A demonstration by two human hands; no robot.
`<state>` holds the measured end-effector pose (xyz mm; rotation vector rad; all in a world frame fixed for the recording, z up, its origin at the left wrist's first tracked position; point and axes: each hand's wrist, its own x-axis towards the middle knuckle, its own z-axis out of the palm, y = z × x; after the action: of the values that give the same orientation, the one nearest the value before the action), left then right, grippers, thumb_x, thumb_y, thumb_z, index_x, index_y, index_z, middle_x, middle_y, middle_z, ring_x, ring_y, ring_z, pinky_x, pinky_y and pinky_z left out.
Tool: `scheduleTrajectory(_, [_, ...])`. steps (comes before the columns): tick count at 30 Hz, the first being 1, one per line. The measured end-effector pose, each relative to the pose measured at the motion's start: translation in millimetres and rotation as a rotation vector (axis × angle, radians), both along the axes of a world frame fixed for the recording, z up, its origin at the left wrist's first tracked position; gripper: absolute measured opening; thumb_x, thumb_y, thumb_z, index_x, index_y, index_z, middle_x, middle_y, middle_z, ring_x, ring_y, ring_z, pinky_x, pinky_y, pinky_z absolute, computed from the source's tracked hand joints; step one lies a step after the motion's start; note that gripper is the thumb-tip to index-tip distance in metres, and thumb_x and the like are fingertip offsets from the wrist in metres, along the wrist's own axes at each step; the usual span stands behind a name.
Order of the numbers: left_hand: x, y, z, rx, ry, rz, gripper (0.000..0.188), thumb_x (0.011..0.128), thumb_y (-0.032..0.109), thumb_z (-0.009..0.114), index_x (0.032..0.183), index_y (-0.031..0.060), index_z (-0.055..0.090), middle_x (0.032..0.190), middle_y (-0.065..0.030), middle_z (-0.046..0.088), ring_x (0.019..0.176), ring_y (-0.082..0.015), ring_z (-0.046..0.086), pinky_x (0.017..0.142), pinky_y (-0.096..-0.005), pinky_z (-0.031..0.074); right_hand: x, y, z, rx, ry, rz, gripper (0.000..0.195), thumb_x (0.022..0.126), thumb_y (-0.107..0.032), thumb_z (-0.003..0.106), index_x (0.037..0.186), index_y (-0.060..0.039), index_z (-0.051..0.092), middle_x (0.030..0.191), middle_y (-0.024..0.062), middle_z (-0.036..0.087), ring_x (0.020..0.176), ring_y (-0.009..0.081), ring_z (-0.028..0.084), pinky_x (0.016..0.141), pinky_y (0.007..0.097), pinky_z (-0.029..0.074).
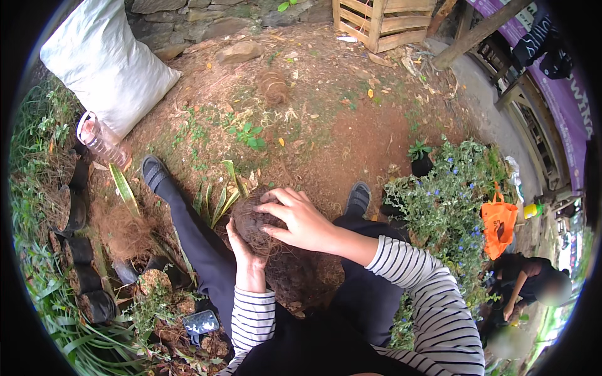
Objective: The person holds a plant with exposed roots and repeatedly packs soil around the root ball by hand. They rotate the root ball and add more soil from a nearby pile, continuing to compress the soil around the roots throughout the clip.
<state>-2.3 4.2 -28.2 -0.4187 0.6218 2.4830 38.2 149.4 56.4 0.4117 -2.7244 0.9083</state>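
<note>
Between my two hands is a round ball of dark soil (pixel 245 220) wrapped in loose brown fibres. My left hand (pixel 248 263) cups it from the near left side, thumb up along its edge. Across its top and right side lie the spread fingers of my right hand (pixel 301 221), pressing on the surface. Yellow-edged snake plant leaves (pixel 220 204) stick out just beyond the ball; whether they grow from it is hidden. Dark loose soil (pixel 296 277) lies on the ground between my legs, below the ball.
To my left are a clump of brown fibre (pixel 123 230), black plastic pots (pixel 89 277), a phone (pixel 201 322), a pink bottle (pixel 106 144) and a white sack (pixel 106 66). Ahead lies a fibre bundle (pixel 274 89). Flowering plants (pixel 442 202), an orange bag (pixel 498 228) and a person (pixel 524 282) are at right.
</note>
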Motion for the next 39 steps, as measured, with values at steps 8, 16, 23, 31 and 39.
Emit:
scheduleTrajectory(8, [0,1,2,-0.033,0.069,0.004,0.055,0.093,0.047,0.033,0.128,0.0079,0.048,0.122,-0.0110,0.056,0.108,-0.0270,0.056,0.089,-0.0426,0.048,-6,15,1,-0.159,-0.164,0.140,0.043,0.077,-0.022,0.072,0.115,-0.0079,0.057,0.117,0.0106,0.055,0.108,0.0284,0.055,0.092,0.0394,0.042])
scheduleTrajectory(16, [-2,-2,-3,-0.135,0.037,-0.029,0.055,0.092,0.044,0.034,0.125,0.0038,0.050,0.118,-0.0126,0.059,0.105,-0.0283,0.059,0.090,-0.0414,0.048,-4,19,7,-0.203,-0.226,0.181,0.038,0.073,-0.015,0.075,0.105,-0.0040,0.059,0.101,0.0118,0.062,0.091,0.0258,0.062,0.078,0.0356,0.049])
scheduleTrajectory(23, [2,6,17,-0.142,0.034,-0.096,0.058,0.091,0.048,0.035,0.124,0.0031,0.051,0.117,-0.0138,0.060,0.103,-0.0278,0.060,0.087,-0.0431,0.049,-2,34,-6,-0.081,0.045,-0.028,0.032,0.068,-0.012,0.078,0.092,-0.0071,0.057,0.068,0.0099,0.060,0.060,0.0212,0.061,0.058,0.0335,0.046])
scheduleTrajectory(31, [2,9,10,-0.134,0.041,-0.073,0.057,0.090,0.051,0.039,0.121,0.0048,0.052,0.112,-0.0134,0.061,0.099,-0.0260,0.061,0.084,-0.0422,0.050,0,47,-6,-0.285,-0.142,-0.115,0.029,0.069,-0.008,0.078,0.087,-0.0045,0.056,0.071,0.0044,0.061,0.048,0.0083,0.049,0.047,0.0264,0.039])
scheduleTrajectory(39, [2,15,4,-0.124,0.027,-0.015,0.056,0.095,0.047,0.036,0.133,0.0072,0.042,0.128,-0.0135,0.051,0.115,-0.0290,0.053,0.095,-0.0481,0.045,7,45,0,-0.471,-0.170,-0.173,0.025,0.075,-0.006,0.074,0.094,-0.0026,0.059,0.091,0.0070,0.064,0.084,0.0154,0.063,0.075,0.0283,0.049])
